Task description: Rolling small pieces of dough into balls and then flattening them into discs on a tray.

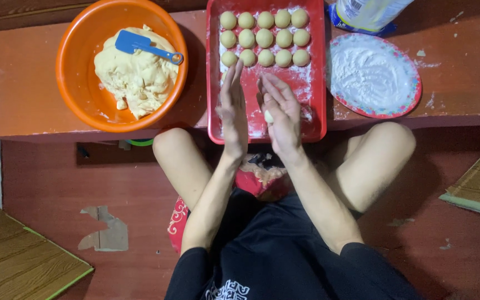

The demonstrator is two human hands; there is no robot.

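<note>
The left hand (233, 108) and right hand (280, 114) are holding a dough piece (268, 116) between flat palms, fingers straight and together. Even, light pressure seems best, working over the red tray (321, 72).

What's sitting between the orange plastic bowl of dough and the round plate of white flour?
In the head view, the red rectangular tray with rows of dough balls lies between the orange bowl and the flour plate.

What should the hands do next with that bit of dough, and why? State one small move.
Probably set the dough piece, once round, in the red tray below the third row of dough balls. It sits between the left hand and right hand, held upright over the tray, and the floured space nearest the hands is free.
</note>
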